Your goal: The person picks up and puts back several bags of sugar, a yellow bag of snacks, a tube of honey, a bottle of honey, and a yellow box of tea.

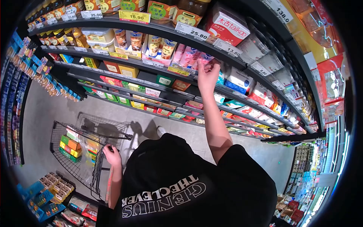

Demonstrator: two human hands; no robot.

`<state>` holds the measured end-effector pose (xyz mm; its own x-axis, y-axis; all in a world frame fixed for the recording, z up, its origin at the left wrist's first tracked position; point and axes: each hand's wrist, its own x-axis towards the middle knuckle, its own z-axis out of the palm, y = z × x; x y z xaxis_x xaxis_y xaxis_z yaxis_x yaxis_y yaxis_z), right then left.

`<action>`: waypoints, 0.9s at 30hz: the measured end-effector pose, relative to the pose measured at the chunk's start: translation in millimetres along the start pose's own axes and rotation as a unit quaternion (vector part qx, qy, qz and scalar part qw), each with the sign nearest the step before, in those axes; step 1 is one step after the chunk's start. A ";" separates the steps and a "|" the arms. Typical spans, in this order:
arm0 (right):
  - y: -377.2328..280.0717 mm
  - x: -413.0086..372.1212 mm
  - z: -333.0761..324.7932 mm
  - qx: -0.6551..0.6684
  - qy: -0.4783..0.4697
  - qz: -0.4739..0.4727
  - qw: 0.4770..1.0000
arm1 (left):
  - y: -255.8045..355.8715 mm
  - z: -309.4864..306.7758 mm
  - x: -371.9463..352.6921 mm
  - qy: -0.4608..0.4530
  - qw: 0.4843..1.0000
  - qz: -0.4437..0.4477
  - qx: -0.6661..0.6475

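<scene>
My right hand [208, 75] reaches up to the shelf, fingers curled closed at the edge of a shiny pink packet [205, 57]. The fingertips are partly hidden against it. More pink packets [187, 56] stand just left of it in the same row, behind a yellow price tag [178, 71]. Lower left, my left hand [111, 154] is closed around the handle of a wire shopping cart [72, 172]. Inside the cart lie several boxes [70, 145] in green, orange and yellow, near a clear plastic bag.
Small cups [154, 45] in cartons and honey jars [160, 10] line the shelves to the left. A red and white Taikoo box [228, 25] and clear canisters [259, 45] sit above right. Hanging packs [32, 60] and a low display [49, 193] border the grey floor [45, 113].
</scene>
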<state>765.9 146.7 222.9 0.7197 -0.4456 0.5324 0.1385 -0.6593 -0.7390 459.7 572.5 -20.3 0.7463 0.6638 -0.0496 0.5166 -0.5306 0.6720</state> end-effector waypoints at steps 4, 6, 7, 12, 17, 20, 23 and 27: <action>-9.2 -16.4 -12.3 0.115 -0.013 0.016 0.993 | 0.5 1.1 1.0 0.002 1.000 -0.006 0.019; -4.2 -34.7 -14.5 0.206 -0.008 0.038 0.978 | 5.3 0.7 0.5 0.007 1.000 -0.008 0.028; -2.5 -45.9 -16.0 0.239 -0.006 0.037 0.970 | 6.1 0.7 -0.4 0.009 0.999 -0.014 0.028; 9.9 -126.2 -6.8 0.197 -0.292 0.029 0.935 | 9.1 6.9 1.3 0.037 0.999 -0.004 0.039; 43.2 -176.1 19.8 0.082 -0.796 -0.153 0.580 | -0.3 18.7 7.7 0.065 0.997 -0.005 0.052; 3.2 -190.6 39.3 -0.010 -0.887 -0.170 0.430 | 3.7 19.0 9.4 0.058 0.998 0.006 0.005; -12.6 -204.3 57.6 0.012 -0.845 -0.239 0.479 | -11.5 -19.0 6.5 -0.132 0.956 -0.083 -0.250; -38.0 -213.2 79.7 0.028 -0.860 -0.229 0.455 | -22.8 -76.0 -35.6 -0.060 0.972 -0.148 0.173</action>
<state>661.4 315.0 104.6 0.0669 0.8961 -0.4387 0.5248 -0.4056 -0.7484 389.5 601.0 22.2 0.5759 0.7596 -0.3023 0.8112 -0.4850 0.3268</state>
